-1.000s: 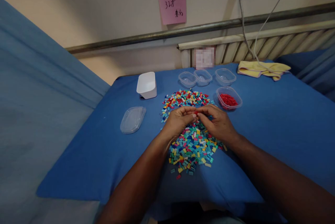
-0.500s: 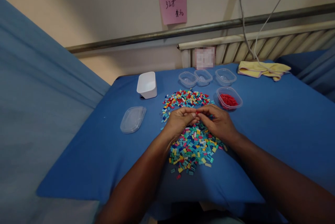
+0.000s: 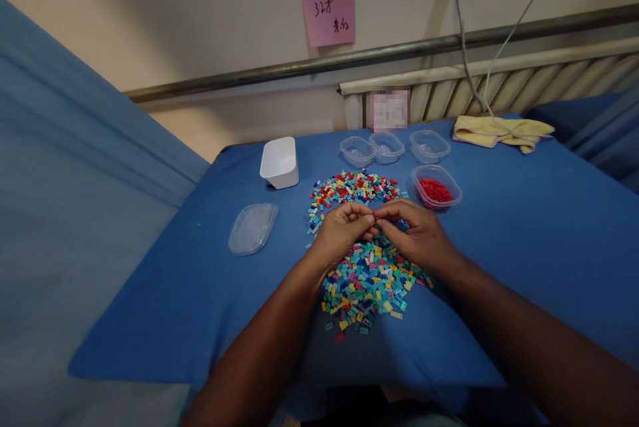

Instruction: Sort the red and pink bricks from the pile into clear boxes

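Observation:
My left hand (image 3: 347, 227) and my right hand (image 3: 414, 227) meet fingertip to fingertip above a pile of small coloured toy bricks (image 3: 372, 281). Both are closed in a pinch around a small red brick (image 3: 376, 215), mostly covered by the fingers. Beneath and between the hands, part of the pile is hidden. Beyond them spreads the far part of the pile, with many red, blue, yellow and white bricks (image 3: 349, 184). Just past my right hand stands a clear plastic tub (image 3: 456, 195) holding red bricks (image 3: 434, 190).
Three clear tubs stand at the back, one of them the right-hand tub (image 3: 430, 147). A white bin (image 3: 279, 161) and clear lids (image 3: 253, 229) are on the left of the blue cloth (image 3: 200, 294). A yellow cloth (image 3: 479, 131) lies back right under a hanging cable (image 3: 462, 34).
Both hands stay nearly in place, fingertips still together. The red brick between them shows a little less, and the fingers have shifted slightly around it.

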{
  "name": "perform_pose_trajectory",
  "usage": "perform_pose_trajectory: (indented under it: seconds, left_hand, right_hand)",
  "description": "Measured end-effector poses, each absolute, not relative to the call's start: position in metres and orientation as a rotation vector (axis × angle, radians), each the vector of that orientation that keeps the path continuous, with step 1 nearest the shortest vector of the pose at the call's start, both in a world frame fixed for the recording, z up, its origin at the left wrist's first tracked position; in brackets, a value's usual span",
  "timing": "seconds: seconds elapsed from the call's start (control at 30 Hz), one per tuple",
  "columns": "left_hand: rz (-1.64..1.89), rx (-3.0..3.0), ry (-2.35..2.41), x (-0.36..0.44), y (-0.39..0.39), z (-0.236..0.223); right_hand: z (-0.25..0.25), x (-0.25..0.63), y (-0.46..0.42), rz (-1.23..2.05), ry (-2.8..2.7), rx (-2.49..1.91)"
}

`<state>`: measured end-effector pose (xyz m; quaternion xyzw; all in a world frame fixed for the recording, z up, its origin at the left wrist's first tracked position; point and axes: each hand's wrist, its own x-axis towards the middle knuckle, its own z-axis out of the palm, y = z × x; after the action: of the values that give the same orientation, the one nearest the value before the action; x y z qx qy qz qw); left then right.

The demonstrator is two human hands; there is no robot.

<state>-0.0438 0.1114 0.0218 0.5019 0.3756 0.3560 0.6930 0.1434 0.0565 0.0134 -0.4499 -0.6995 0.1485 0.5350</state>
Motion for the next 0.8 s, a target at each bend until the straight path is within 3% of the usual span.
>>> perform_pose_trajectory:
  seconds: [0.17,0.37,0.57,0.8]
  left_hand:
    - [0.900,1.244,0.932,-0.047,0.118,0.023]
    - [1.303,1.399,1.230,-0.077,0.151,0.019]
    - [1.553,1.499,1.452,-0.113,0.186,0.006]
    - [1.518,1.521,1.524,-0.120,0.194,-0.005]
  right_hand:
    - [0.031,0.173,0.058,0.112,-1.707,-1.176]
    - [0.025,0.237,0.069,-0.185,-1.683,-1.596]
    - [0.014,0.246,0.071,-0.145,-1.817,-1.705]
    - [0.002,0.250,0.077,-0.122,-1.972,-1.710]
